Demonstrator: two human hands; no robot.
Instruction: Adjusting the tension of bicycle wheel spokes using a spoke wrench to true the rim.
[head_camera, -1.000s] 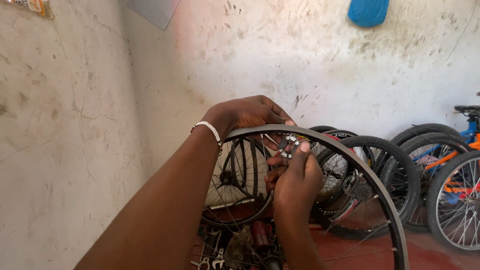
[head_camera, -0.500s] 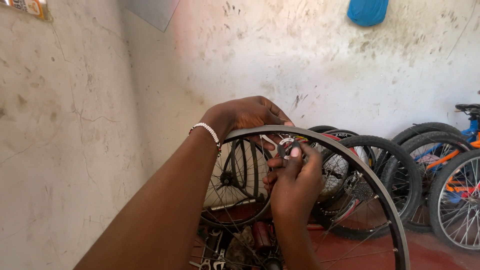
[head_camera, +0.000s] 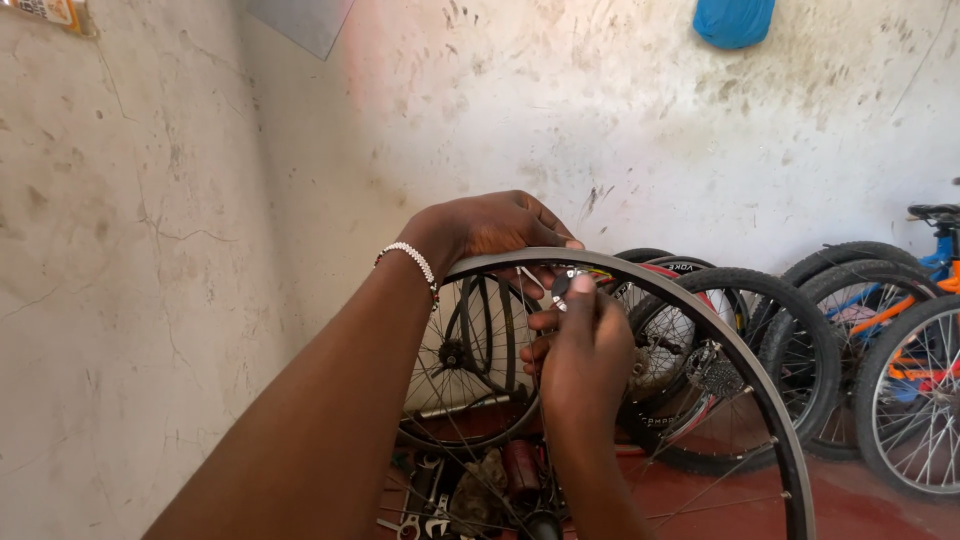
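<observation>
A bare bicycle wheel rim (head_camera: 740, 360) with thin spokes stands upright in front of me. My left hand (head_camera: 485, 228), with a white bead bracelet on the wrist, grips the top of the rim from above. Just under the rim's top, my right hand (head_camera: 585, 355) pinches a small metal spoke tool (head_camera: 562, 285) against a spoke end. The tool's tip is partly hidden by my fingers.
Several bicycle wheels with tyres (head_camera: 740, 370) lean against the stained white wall behind. A blue and orange bicycle (head_camera: 920, 300) stands at the right. Wrenches (head_camera: 425, 520) lie on the red floor below. A blue object (head_camera: 735, 20) hangs high on the wall.
My right hand has shifted slightly left and down along the rim's underside with the small tool. The left hand keeps its grip on the rim top.
</observation>
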